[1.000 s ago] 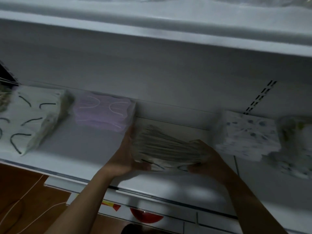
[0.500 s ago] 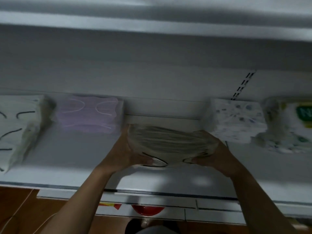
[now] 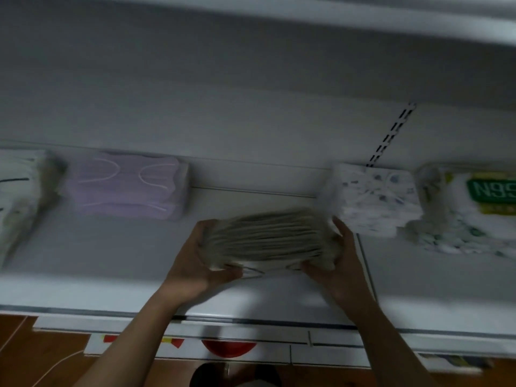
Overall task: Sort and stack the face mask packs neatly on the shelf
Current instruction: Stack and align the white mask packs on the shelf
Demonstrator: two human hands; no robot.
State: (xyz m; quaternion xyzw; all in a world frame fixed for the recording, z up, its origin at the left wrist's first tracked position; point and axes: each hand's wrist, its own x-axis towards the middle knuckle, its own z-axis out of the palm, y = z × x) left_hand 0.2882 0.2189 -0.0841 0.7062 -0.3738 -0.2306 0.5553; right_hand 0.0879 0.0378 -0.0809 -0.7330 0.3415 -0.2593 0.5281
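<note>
Both hands have swung the grey-beige stack of flat face masks [image 3: 272, 238] out of its slant, and it now lies level across the centre of the frame, its long edge parallel with the back of the white metal shelf [image 3: 83, 261]. The left hand [image 3: 195, 263] clasps the stack's left end and the right hand [image 3: 339, 263] clasps its right end, fingers curled round it. I cannot tell whether its underside touches the shelf yet.

It sits in the gap between the lavender mask pack [image 3: 125, 185] at mid left and the white blue-speckled mask pack [image 3: 374, 199] at mid right. It is closer to the speckled one and forward of both. A green-labelled N95 pack [image 3: 469, 208] lies at the right edge and a white pack with black ear loops [image 3: 19, 191] at the left edge.

Squared up like this, the stack looks ready to be pushed back into line with its neighbours, so this placement seems nearly done.
</note>
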